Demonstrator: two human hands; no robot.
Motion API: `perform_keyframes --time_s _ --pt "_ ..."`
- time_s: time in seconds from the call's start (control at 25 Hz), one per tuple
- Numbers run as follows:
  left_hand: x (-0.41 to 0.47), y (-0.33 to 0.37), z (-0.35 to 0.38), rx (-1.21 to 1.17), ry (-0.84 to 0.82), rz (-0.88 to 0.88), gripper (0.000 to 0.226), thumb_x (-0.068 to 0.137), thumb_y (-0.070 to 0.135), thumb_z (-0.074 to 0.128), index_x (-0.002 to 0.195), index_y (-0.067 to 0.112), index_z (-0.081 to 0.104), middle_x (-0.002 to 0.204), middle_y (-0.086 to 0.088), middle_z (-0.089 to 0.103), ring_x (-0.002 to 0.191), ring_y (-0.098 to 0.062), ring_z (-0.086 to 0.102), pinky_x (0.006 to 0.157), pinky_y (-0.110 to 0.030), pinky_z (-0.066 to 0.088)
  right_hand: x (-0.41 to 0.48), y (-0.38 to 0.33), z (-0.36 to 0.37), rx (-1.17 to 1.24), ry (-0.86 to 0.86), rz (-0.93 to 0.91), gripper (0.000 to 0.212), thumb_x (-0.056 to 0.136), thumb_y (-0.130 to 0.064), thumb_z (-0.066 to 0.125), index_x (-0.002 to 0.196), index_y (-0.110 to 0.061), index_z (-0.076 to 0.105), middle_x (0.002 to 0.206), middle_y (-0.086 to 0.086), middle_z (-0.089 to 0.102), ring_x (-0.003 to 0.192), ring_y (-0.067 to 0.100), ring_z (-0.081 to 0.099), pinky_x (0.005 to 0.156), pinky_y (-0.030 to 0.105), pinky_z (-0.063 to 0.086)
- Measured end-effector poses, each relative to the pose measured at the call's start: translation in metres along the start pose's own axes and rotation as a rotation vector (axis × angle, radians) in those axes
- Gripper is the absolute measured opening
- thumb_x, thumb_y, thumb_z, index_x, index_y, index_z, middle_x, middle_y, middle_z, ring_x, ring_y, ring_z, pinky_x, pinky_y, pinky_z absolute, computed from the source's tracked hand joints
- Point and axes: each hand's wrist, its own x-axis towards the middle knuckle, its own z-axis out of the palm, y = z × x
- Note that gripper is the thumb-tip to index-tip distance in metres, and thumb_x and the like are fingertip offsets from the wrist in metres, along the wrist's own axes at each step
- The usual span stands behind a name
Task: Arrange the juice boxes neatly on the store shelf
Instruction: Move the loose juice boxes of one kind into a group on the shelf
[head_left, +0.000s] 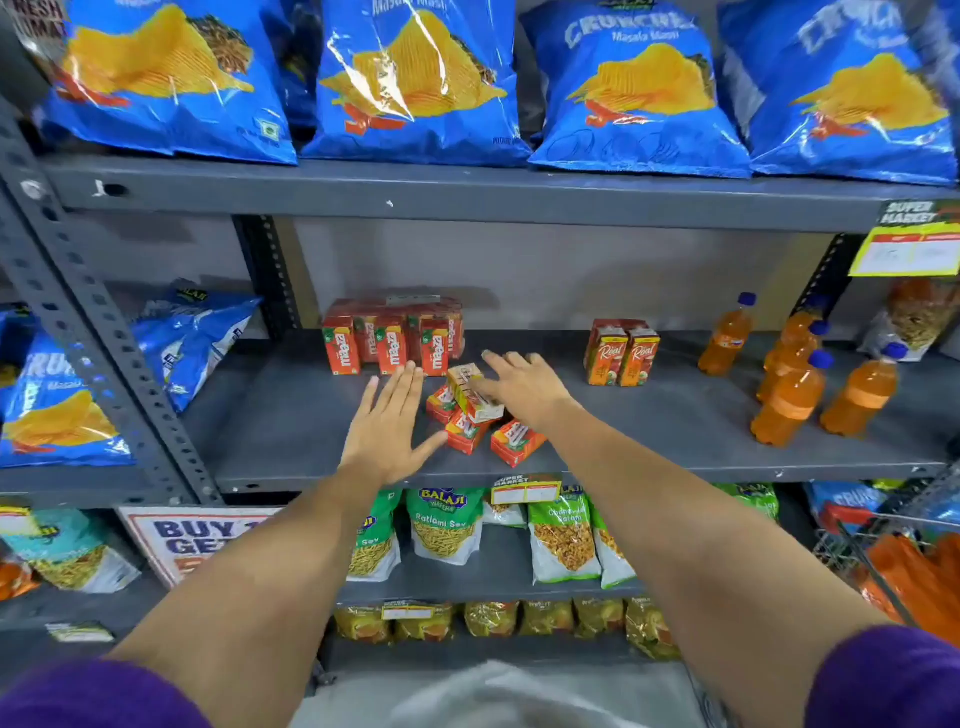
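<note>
We see toppled juice boxes (475, 415) between hands. Left hand (387, 431) flat, spread, empty, just left of pile. Right hand (524, 387) nearer, fingers resting on tilted top box (470, 392); grip unclear.

Shelf (291, 415) | upright juice boxes (390, 338) at back-left; toppled boxes (475, 415) in front; two cartons (622, 353) right; bottles (795, 374) far right

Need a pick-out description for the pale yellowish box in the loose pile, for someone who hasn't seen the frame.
Find the middle grey shelf, below the row of blue chip bags. Near its front edge, in front of the upright row of red Maaza cartons, lies a loose heap of tipped red juice boxes between the two hands. The target is the pale yellow box lying on top of that heap, the only one not red.
</note>
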Motion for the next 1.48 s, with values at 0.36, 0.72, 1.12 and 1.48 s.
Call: perform_keyframes --time_s 0.36,0.72,1.12,1.48 --pt "0.011 0.004 0.051 -0.14 -0.438 -0.14 0.11 0.075 0.086 0.019 0.152 0.012 -0.01 0.163 -0.005 -0.011 0.149 -0.017 -0.011 0.121 -0.045 -0.007 0.034 0.007 0.008 -0.126 -0.158 -0.343 0.067 0.087 -0.01 0.063 0.143 -0.033 0.035 0.162 0.006 0.01 0.137 0.037 0.034 0.101 0.046 0.042" --pt "0.037 0.0 0.052 -0.177 -0.581 -0.168 0.139 0.052 0.1 0.028 0.15 0.011 -0.017 0.161 -0.005 -0.02 0.148 -0.019 -0.017 0.12 -0.047 -0.009 0.039 0.029 0.014 0.462 0.003 0.063 0.058 0.085 -0.024 0.065 0.138 -0.015 0.042 0.142 0.01 0.043 0.114 0.032 0.057 0.091 0.044 0.052" --pt "0.044 0.011 0.042 -0.185 -0.619 -0.225 0.142 0.052 0.097 0.037 0.149 0.01 -0.018 0.16 -0.008 -0.022 0.147 -0.023 -0.021 0.118 -0.052 -0.011 0.018 0.13 0.034 0.876 0.282 0.966 0.042 0.064 -0.039 0.079 0.082 -0.003 0.067 0.081 0.011 0.069 0.081 0.027 0.069 0.063 0.028 0.051" --pt "0.044 0.013 0.042 -0.212 -0.616 -0.241 0.145 0.046 0.098 0.034 0.149 0.011 -0.019 0.16 -0.007 -0.023 0.146 -0.022 -0.022 0.117 -0.052 -0.013 0.001 0.144 0.059 0.835 0.175 1.123 0.072 0.069 -0.061 0.07 0.112 -0.004 0.058 0.111 0.011 0.062 0.101 0.031 0.064 0.077 0.037 0.051"
